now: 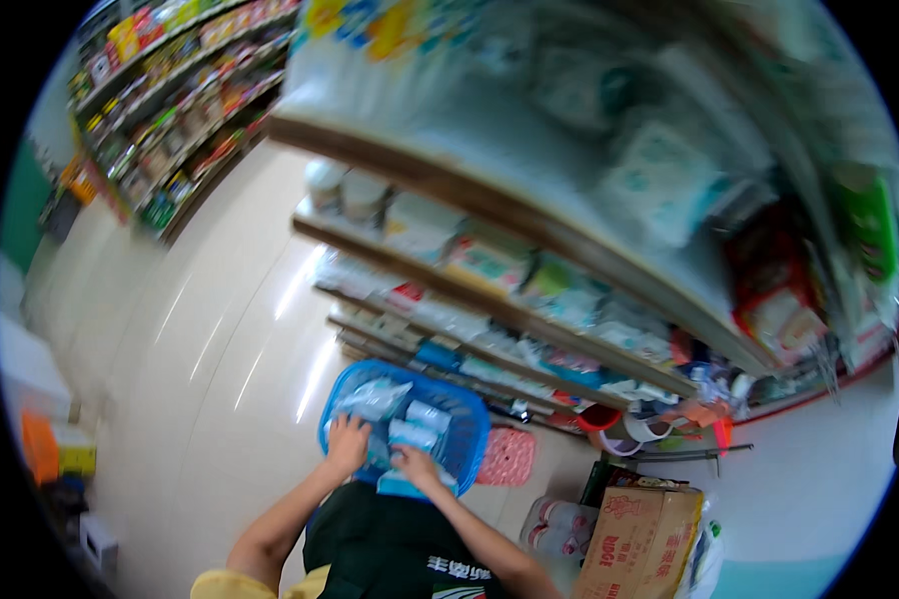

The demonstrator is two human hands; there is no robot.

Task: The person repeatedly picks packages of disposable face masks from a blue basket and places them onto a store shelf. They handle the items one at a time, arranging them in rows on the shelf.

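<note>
A blue plastic basket point(473, 419) with slotted walls stands close before me, holding several plastic-wrapped packs. My left hand point(349, 445) is inside its left part, on or beside a clear, crinkled plastic package point(375, 398); its fingers are slightly spread, and whether they grip is unclear. My right hand point(415, 463) touches or holds the lower end of a white and light-blue pack point(412, 434). Another such pack point(428, 414) lies just above it. A flat light-blue pack point(402, 484) rests at the basket's near edge, below my right hand.
Store shelves point(434, 281) with packaged goods rise beyond the basket; the upper board is near my head. A pink patterned item point(506, 456) lies right of the basket. Wrapped bottles point(562, 524) and a cardboard box point(633, 539) stand lower right. Another stocked shelf point(187, 112) is upper left.
</note>
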